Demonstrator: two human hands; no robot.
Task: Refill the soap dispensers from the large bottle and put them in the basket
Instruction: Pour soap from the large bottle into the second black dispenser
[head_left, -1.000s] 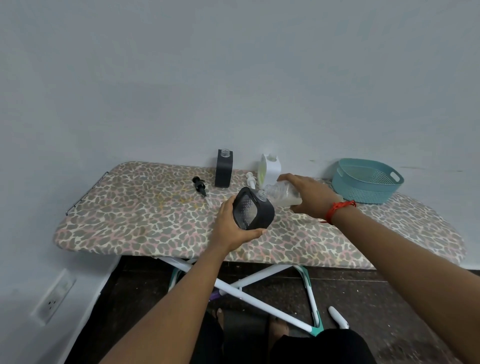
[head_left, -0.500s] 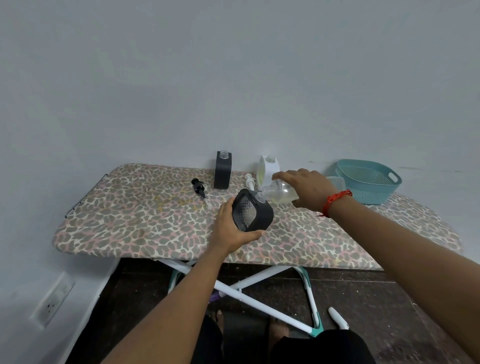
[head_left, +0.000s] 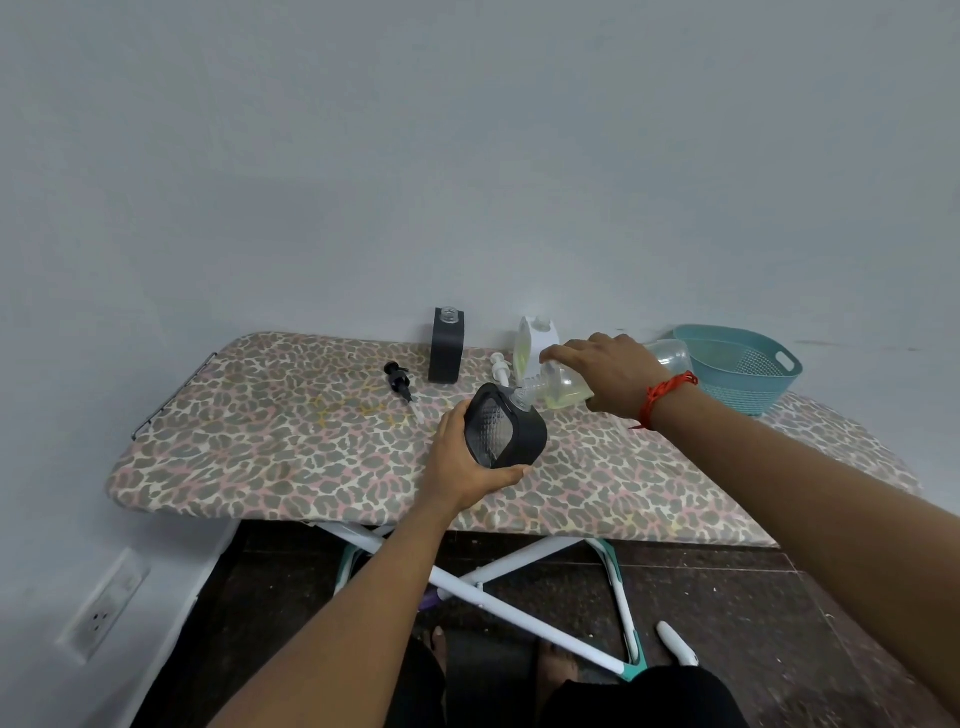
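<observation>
Left hand: I grip the tilted black dispenser.
Right hand: I grip the large bottle, its neck at the dispenser's mouth.
Basket: far right.

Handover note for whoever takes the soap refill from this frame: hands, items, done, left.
Left hand: grips the black dispenser, tilted, above the ironing board.
Right hand: grips the large bottle, tipped, with its neck at that dispenser's mouth.
Second black dispenser and white dispenser stand uncapped at the back. Black pump and white pump lie nearby.
Basket, far right, holds no dispenser.
Done: pumps off, pour lined up.
Left: finish filling, refit pumps, basket all three.
</observation>
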